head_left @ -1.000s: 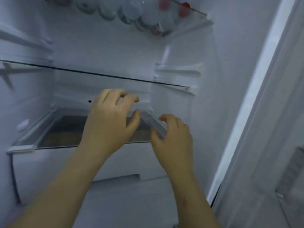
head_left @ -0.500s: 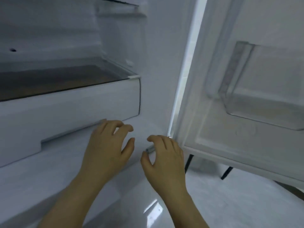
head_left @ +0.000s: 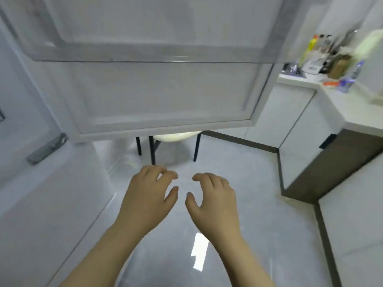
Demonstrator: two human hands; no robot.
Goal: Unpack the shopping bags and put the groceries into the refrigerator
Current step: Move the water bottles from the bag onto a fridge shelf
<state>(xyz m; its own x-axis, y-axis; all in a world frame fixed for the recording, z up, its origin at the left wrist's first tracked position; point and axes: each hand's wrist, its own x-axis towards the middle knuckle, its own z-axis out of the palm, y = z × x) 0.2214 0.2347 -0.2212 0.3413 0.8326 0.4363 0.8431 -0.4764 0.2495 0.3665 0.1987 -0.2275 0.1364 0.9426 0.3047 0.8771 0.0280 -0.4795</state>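
Note:
The white refrigerator door (head_left: 157,96) stands swung open ahead of me, with a clear door bin (head_left: 145,52) across its upper part. The refrigerator body (head_left: 41,183) fills the left edge. My left hand (head_left: 148,195) and my right hand (head_left: 213,195) hover side by side over the grey floor, below the door. Their fingers are loosely curled and hold nothing. No shopping bag or grocery item is near the hands.
A stool with black legs (head_left: 153,148) and a pale seat stands behind the door. A white counter (head_left: 342,104) at the right carries bottles (head_left: 350,77) and other kitchen items. Cabinets with a dark base (head_left: 323,162) run along the right. The floor (head_left: 238,235) is glossy grey.
The view has swung right and down, from the refrigerator's shelves to the open door and floor. Both hands have come out of the refrigerator, still holding nothing.

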